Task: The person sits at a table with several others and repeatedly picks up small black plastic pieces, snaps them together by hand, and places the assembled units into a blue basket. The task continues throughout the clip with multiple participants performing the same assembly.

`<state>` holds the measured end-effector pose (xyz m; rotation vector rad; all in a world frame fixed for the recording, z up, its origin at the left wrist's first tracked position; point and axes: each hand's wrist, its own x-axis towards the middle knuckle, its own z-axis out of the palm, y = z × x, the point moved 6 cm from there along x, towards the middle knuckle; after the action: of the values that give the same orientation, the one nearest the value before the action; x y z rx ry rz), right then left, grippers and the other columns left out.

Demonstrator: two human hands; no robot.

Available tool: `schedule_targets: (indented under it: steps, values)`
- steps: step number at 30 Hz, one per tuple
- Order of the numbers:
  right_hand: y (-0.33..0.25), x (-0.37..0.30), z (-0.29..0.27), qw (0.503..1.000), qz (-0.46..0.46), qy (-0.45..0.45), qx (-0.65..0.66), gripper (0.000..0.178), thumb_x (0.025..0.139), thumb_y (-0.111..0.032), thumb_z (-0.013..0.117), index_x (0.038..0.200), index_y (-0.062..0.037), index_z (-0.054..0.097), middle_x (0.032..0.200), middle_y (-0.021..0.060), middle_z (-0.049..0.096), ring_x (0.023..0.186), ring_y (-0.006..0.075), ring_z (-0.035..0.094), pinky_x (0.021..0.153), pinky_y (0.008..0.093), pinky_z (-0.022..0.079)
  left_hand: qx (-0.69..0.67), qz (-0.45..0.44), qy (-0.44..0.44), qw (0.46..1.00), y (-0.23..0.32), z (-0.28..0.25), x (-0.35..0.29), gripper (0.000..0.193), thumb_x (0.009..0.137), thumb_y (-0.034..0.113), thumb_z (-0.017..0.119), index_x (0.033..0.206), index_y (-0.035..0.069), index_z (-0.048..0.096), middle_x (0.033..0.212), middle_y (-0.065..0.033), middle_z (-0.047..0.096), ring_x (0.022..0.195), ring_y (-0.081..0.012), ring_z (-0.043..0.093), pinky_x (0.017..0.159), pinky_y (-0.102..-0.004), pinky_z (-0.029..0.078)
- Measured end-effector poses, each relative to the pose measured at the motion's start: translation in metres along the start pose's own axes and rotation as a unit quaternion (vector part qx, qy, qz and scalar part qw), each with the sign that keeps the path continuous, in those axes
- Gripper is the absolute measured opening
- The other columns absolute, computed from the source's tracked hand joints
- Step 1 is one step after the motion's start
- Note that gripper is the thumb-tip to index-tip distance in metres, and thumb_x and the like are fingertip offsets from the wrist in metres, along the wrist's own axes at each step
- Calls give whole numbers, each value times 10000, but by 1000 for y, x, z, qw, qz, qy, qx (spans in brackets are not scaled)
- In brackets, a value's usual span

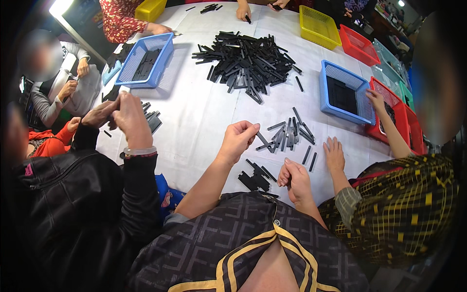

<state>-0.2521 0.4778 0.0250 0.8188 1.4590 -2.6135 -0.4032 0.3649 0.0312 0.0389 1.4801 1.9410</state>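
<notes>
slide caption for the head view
Left hand pinching a black strip, right hand curled, at a shared white table.

The person wears a dark, near-black top (194, 243) printed all over with grey angular, maze-like lines. Paired yellow bands (219, 270) edge its open neckline, bending out sideways low on the chest, and a small round metallic-looking fastener (277, 223) sits at the point. The left hand (238, 141) and right hand (294, 180) are ungloved, forearms uncovered.

Workshop, shared white table (189, 112), heaped black strips (253, 63), plastic baskets (318, 24)
</notes>
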Motion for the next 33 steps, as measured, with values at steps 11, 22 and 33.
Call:
schedule_targets:
  steps: [11, 22, 33]
  values:
    - [-7, 3, 34, 983, 67, -103, 137, 316, 929, -275, 444, 737, -34, 517, 580, 26, 476, 528, 129, 469, 553, 270, 414, -25, -3, -165, 986, -9, 33, -19, 141, 872, 200, 578, 838, 63, 570, 655, 48, 506, 532, -13, 388, 453, -160, 285]
    - [-8, -1, 22, 991, -70, -11, -113, 289, 905, -205, 510, 692, -12, 538, 577, -1, 503, 513, 55, 446, 495, 199, 357, 95, 49, -55, 993, -3, 37, -23, 359, 919, 281, 477, 706, 24, 609, 521, 8, 496, 439, -31, 405, 405, -183, 303]
    - [-30, -10, 11, 969, -135, 29, -204, 220, 897, -167, 507, 815, 22, 586, 629, 10, 542, 585, 66, 482, 560, 209, 375, 29, 22, -116, 993, -4, 45, -27, 233, 891, 244, 543, 848, 23, 605, 613, 12, 526, 500, -22, 413, 436, -158, 297]
